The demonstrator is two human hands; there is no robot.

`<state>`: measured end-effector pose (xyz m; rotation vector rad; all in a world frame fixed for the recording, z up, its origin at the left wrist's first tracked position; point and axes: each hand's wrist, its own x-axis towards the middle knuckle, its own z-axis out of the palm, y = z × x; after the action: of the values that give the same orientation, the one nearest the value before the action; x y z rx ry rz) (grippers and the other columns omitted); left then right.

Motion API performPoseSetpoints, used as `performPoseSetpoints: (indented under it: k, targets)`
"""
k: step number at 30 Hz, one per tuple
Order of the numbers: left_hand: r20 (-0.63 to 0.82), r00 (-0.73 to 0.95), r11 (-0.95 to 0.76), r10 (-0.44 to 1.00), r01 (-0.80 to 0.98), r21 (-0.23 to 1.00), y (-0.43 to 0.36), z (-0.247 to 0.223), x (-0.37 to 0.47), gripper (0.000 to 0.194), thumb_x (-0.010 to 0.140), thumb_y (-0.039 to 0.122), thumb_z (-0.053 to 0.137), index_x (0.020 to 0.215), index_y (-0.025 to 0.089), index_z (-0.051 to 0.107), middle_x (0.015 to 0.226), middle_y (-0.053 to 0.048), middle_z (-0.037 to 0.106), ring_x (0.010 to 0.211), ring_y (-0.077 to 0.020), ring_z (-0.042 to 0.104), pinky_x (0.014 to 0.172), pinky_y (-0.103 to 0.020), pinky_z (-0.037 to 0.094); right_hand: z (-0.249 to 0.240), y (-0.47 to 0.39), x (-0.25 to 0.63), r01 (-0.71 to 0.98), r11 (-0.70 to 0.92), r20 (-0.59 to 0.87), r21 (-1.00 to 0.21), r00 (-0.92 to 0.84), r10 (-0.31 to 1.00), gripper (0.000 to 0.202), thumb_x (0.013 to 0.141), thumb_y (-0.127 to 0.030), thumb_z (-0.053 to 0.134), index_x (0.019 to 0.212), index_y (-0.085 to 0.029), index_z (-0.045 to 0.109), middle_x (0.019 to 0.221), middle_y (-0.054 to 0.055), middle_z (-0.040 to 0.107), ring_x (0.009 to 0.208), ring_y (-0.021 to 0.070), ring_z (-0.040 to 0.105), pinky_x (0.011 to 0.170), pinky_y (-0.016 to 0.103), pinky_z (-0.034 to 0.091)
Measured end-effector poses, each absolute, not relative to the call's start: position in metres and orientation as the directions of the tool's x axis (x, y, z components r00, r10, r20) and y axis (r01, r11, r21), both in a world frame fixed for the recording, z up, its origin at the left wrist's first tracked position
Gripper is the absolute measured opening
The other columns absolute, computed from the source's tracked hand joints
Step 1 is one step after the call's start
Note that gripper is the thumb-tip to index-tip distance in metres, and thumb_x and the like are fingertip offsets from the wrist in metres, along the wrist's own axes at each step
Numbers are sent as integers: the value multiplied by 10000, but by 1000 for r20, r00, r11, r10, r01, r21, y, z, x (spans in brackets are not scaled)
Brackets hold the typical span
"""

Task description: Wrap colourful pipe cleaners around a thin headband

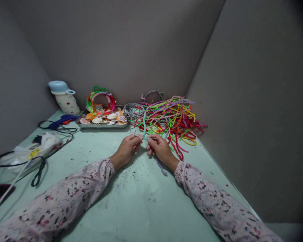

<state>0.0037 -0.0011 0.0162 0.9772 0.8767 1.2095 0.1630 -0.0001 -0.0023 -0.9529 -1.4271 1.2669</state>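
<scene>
On the white bottle (67,102) at the back left, small coloured marks are being shown, too small to be made out, and its mouth is being covered by a pale blue cap (58,86); its contents are being hidden by the wall. A yellow patch is being shown on the clear plastic bag (49,143) at the left, where whatever is inside is being blurred by the crumpled film. In the shallow metal tray (103,126), a heap of seashells (112,116) is being held, with colourful fuzzy rings (113,102) being propped upright on top. Just right of the tray, a coil of grey wire (133,110) is being overlapped by a large pile of fuzzy strands (178,116) in red, yellow, green, pink and lilac. In front of these, over the middle of the desk (131,208), a teal fuzzy strand (144,125) is being held between the two hands, its longer part being pointed up toward the pile. By the left hand (127,149), a thin grey wire (133,133) is being pinched right beside the strand, thumb and forefinger being pressed together. By the right hand (161,149), the strand's lower end is being grasped in a closed fingertip grip, the other fingers being loosely curled.
</scene>
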Motion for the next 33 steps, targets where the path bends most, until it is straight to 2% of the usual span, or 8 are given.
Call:
performPoseSetpoints:
  k: [4,14,26,33]
  targets:
    - [-37,123,73,992,-306,949,-2,16,5,224,670,332,718,705,147,597,618,23,526,521,-75,431,489,-218,299,0,-3,162,9,211,205,-977,-208,956,325,834,-428,555,1082,-220,565,606,-53,600,426,84,560,401,180,422]
    - [-28,169,85,985,-339,937,-2,15,4,218,688,307,717,796,137,633,672,15,544,543,-66,438,495,-206,302,-2,-1,160,34,218,210,-975,-161,964,285,824,-451,565,979,-213,586,600,-44,601,422,85,549,390,181,412]
    - [-13,196,91,980,-397,913,-1,16,3,152,696,257,701,709,136,610,659,15,519,562,-74,436,503,-205,319,-2,-2,162,41,223,211,-974,-193,958,248,843,-414,553,986,-213,577,608,-51,597,433,83,556,417,184,428]
    - [-24,212,111,977,-407,907,-2,15,4,178,716,269,699,810,141,619,705,10,555,576,-70,463,519,-196,335,-2,0,161,33,202,193,-979,-179,965,270,834,-430,559,980,-203,577,593,-59,593,419,74,541,402,172,407]
